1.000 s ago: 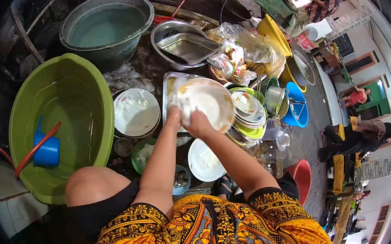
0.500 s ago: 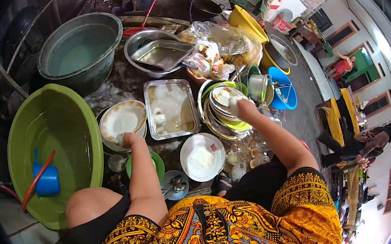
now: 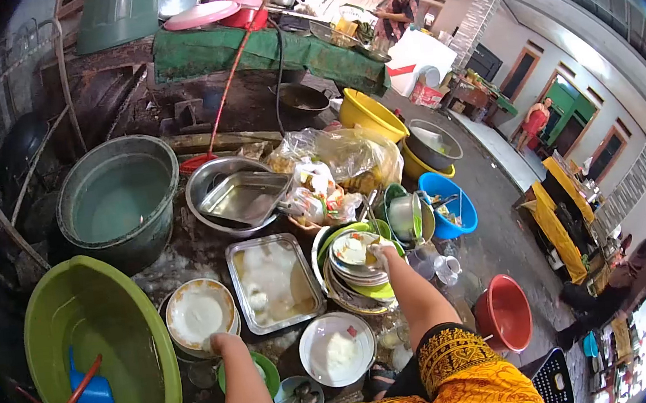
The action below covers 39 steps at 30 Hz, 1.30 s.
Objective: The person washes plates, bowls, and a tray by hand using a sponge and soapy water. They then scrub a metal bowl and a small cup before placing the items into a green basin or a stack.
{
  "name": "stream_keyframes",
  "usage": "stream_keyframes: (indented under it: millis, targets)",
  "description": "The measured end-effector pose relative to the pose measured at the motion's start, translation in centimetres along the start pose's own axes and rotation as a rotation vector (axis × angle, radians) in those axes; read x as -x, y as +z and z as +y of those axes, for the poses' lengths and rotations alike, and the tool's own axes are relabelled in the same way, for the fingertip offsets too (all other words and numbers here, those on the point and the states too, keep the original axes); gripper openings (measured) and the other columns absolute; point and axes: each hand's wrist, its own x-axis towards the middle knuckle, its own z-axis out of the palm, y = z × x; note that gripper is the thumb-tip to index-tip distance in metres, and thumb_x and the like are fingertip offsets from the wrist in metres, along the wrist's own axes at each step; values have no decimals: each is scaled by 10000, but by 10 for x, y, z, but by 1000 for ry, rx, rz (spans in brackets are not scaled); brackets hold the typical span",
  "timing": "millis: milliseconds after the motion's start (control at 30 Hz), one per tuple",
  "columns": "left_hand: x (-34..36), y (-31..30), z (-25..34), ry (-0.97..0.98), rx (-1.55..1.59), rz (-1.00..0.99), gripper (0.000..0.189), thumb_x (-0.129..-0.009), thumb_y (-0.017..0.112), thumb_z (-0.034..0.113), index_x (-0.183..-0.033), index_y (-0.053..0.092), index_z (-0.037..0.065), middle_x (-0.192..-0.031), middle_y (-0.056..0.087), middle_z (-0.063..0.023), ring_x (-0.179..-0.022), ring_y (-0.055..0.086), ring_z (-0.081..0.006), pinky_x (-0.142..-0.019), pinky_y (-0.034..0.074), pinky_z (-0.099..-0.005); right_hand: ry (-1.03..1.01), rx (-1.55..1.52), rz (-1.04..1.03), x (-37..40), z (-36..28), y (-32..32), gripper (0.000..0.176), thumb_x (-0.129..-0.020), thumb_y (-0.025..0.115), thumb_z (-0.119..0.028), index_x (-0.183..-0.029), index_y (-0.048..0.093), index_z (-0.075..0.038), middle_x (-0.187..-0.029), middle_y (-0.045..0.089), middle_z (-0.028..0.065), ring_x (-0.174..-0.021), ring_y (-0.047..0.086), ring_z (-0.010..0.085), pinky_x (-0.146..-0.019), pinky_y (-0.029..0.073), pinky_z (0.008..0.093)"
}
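My left hand (image 3: 220, 341) is closed at the near rim of a soapy white plate with a patterned orange edge (image 3: 200, 313), which rests on other plates. My right hand (image 3: 380, 254) is closed at the right rim of a plate with food scraps (image 3: 354, 250), on top of a stack of dishes. Between the hands is a rectangular metal tray (image 3: 314, 281) of cloudy, sudsy water. Closer to me sits a white plate (image 3: 315, 355) with white foam. Beside my left forearm are a green bowl (image 3: 269, 374) and a bowl with spoons (image 3: 305, 396). Some fingertips are hidden.
At left stand a green tub (image 3: 168, 359) with a blue dipper (image 3: 94, 395) and a dark bucket of water (image 3: 69, 220). Plastic bags (image 3: 357, 154), a blue basin (image 3: 457, 201) and a red basin (image 3: 503, 313) lie around. Several people are farther off.
My view has tilted up, showing more of the background and the red basin. My right hand has come closer to the scrap-covered plate's rim. My left hand stays at its plate.
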Motion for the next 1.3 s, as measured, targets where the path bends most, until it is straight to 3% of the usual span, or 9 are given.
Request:
stream_keyframes:
  millis: [167, 233, 433, 500, 700, 733, 1033, 1167, 1300]
  targets:
    - [-17, 2, -8, -92, -72, 102, 315, -824, 404, 144, -1056, 446, -65, -1115, 488, -192, -982, 507, -268, -703, 488, -347, 282, -10, 141, 103, -74, 17, 349, -696, 622, -295, -940, 548, -56, -891, 567, 117, -761, 561, 226, -645, 468, 366]
    - [-11, 13, -20, -27, 578, 167, 324, -828, 392, 134, -1055, 398, -96, -1015, 523, -206, -859, 538, -329, -623, 520, -339, 328, -93, 200, 107, -83, 22, 393, -662, 635, -328, -903, 600, -20, -885, 599, 129, -761, 579, 204, -692, 449, 311]
    - [14, 12, -13, -157, 308, -53, 388, -860, 264, 241, -1005, 422, -82, -813, 553, -181, -684, 572, -267, -564, 523, -332, 442, 12, 153, 85, -72, 19, 337, -650, 641, -235, -886, 598, 1, -879, 604, 131, -711, 601, 209, -640, 478, 320]
    - [24, 12, -9, -264, 331, -46, 397, -861, 261, 269, -959, 448, -68, -797, 553, -160, -683, 574, -262, -574, 517, -330, 381, -411, 268, 124, -94, 20, 324, -652, 636, -213, -885, 595, 9, -873, 604, 134, -708, 605, 215, -635, 481, 309]
    - [18, 16, -20, -363, 287, -12, 367, -842, 273, 280, -902, 461, -30, -791, 553, -143, -686, 571, -269, -578, 503, -352, 300, -341, 324, 64, -55, 14, 310, -643, 630, -189, -872, 598, 18, -864, 608, 150, -772, 605, 244, -668, 473, 313]
    - [16, 17, -24, -344, 234, -20, 365, -837, 274, 278, -886, 460, -32, -789, 551, -147, -684, 569, -271, -571, 500, -360, 159, 103, 460, 102, -79, 10, 300, -632, 621, -179, -856, 604, 21, -866, 604, 175, -793, 601, 277, -695, 464, 332]
    - [23, 34, -36, -492, 73, -436, 440, -827, 272, 379, -904, 397, -36, -785, 502, -172, -642, 537, -324, -547, 499, -421, -111, 400, 688, 159, -112, -21, 461, -652, 622, -410, -800, 612, 26, -833, 596, 217, -815, 581, 339, -711, 456, 397]
    - [16, 35, -48, -466, 55, -666, 235, -800, 378, 216, -963, 295, 68, -813, 478, -179, -694, 541, -344, -552, 492, -471, -153, 425, 513, 163, -122, -9, 451, -612, 667, -353, -784, 599, 58, -808, 600, 224, -764, 588, 338, -676, 459, 384]
    - [58, 30, -33, -430, -2, -543, 202, -799, 390, 181, -948, 305, 75, -772, 502, -172, -647, 555, -340, -622, 461, -503, -321, 427, 393, 194, -157, 60, 401, -591, 670, -311, -736, 587, 54, -770, 593, 229, -735, 583, 349, -665, 458, 394]
